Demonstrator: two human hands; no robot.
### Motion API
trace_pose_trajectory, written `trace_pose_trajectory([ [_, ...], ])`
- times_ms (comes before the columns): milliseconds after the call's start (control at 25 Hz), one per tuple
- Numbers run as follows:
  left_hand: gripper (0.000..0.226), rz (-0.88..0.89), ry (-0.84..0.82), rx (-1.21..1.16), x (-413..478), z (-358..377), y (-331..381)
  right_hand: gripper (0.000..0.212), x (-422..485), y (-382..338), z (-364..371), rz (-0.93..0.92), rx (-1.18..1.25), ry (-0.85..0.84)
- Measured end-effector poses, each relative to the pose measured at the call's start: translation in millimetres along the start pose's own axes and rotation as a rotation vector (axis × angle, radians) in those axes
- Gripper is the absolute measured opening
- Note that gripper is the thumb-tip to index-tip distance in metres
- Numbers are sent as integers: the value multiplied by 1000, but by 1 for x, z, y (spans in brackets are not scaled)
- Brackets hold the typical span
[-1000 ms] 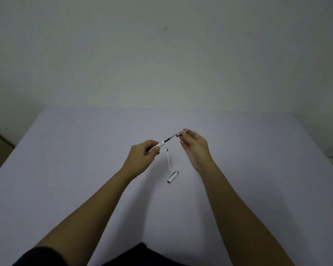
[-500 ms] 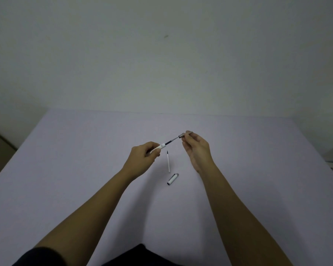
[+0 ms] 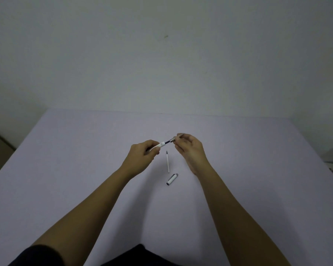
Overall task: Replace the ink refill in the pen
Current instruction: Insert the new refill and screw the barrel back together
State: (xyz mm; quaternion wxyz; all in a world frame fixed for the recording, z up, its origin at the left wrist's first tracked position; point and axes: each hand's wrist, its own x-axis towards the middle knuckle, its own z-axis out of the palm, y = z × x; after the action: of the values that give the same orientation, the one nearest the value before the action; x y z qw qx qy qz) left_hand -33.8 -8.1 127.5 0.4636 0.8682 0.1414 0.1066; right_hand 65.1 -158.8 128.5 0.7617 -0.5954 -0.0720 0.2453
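Note:
My left hand [image 3: 142, 153] grips the white pen barrel [image 3: 161, 144] above the table. A dark refill section [image 3: 168, 142] sticks out of the barrel toward the right. My right hand [image 3: 188, 147] pinches the grey metal tip piece [image 3: 173, 139] at the end of that dark section. A thin white ink refill [image 3: 167, 162] with a dark point lies on the table between my hands. The white pen cap [image 3: 172, 179] with a grey end lies just below that refill.
The table [image 3: 85, 169] has a pale lilac top; its far edge meets a plain wall. The left and right table edges drop off at the sides of the view. My dark clothing shows at the bottom edge.
My hands have come closer together, so less of the dark refill shows between the barrel and the metal tip. The loose refill and the cap on the table have not moved.

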Motion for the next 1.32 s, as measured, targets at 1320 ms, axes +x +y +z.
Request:
trace_pose_trajectory([
  [1320,15,247,-73,28,-23,-24,12,10,-29,-46,-4,-329,-866,-197],
])
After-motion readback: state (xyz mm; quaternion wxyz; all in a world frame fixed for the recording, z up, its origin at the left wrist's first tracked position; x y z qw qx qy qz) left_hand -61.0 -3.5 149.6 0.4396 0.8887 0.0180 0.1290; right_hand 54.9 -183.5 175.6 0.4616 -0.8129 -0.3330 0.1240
